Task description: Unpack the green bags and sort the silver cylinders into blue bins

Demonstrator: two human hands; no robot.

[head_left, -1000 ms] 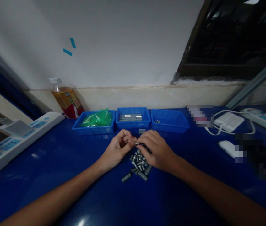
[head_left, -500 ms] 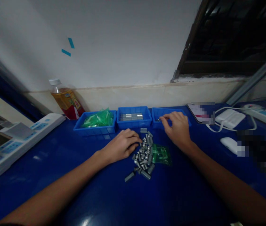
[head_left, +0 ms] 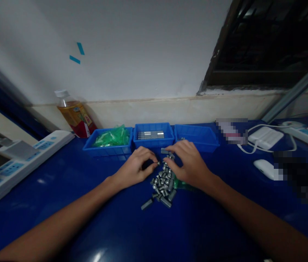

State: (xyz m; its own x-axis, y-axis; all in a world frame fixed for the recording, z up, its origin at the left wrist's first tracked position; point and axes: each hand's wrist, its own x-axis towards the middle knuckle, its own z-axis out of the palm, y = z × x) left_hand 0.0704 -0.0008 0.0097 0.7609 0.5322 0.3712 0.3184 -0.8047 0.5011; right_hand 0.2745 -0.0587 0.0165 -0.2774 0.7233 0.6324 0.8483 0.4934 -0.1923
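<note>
My left hand (head_left: 139, 165) pinches a small metal screw (head_left: 158, 163) between thumb and fingertips, at the left edge of a pile of screws (head_left: 161, 182). Over the pile's upper right, my right hand (head_left: 185, 160) has its thumb and fingers apart, with nothing seen between them. Its fingertips are close to a grey hex standoff (head_left: 164, 150). More standoffs (head_left: 166, 202) lie along the right and near sides of the pile. A green plastic bag (head_left: 182, 185) sits partly hidden under my right hand.
Three blue bins stand in a row: the left bin (head_left: 107, 150) holds green bags, the middle bin (head_left: 154, 144) holds stacked standoffs, the right bin (head_left: 204, 145) has a few small metal pieces. A bottle (head_left: 76, 116), power strips (head_left: 20, 163) and a white mouse (head_left: 267, 169) surround them.
My right hand has left the right bin and come back to the pile, its fingers apart. My left hand has drawn slightly left, now with a screw in its pinch.
</note>
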